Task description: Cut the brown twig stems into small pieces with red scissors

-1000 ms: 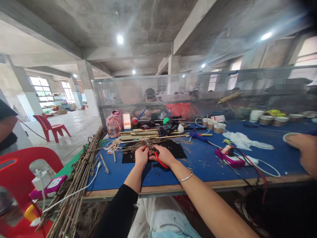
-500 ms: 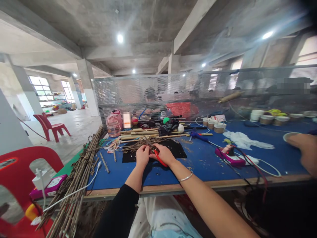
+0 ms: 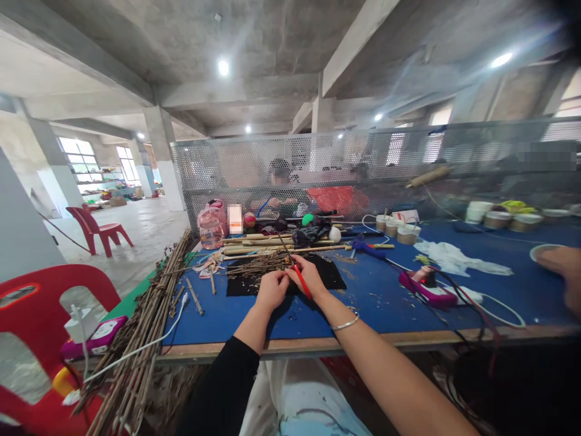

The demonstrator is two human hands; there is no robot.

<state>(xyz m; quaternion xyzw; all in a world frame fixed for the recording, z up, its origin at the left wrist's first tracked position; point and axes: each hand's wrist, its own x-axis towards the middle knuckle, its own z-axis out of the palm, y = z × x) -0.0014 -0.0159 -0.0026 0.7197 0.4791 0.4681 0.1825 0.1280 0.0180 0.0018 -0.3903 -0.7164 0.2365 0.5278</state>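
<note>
My right hand (image 3: pixel 309 277) is closed round red-handled scissors (image 3: pixel 300 278), their thin blades pointing up and away. My left hand (image 3: pixel 271 289) sits just left of it, fingers curled on something small that I cannot make out. Both hands rest over a black cloth (image 3: pixel 329 273) on the blue table (image 3: pixel 376 303). A heap of thin dry twigs (image 3: pixel 258 264) lies on the cloth just beyond my fingers.
Long sticks (image 3: pixel 149 321) are bundled along the table's left edge, with a white cable (image 3: pixel 136 351) across them. A pink glue gun (image 3: pixel 426 286), white cloth (image 3: pixel 454 259), tape rolls (image 3: pixel 399 230) and a pink jug (image 3: pixel 212 225) stand further back. Red chairs (image 3: pixel 36 315) stand left; another person's hand (image 3: pixel 563 266) is at right.
The scissors have swung upward, blades now pointing away and up. My left hand has slid slightly down and right. The view has shifted a little to the left.
</note>
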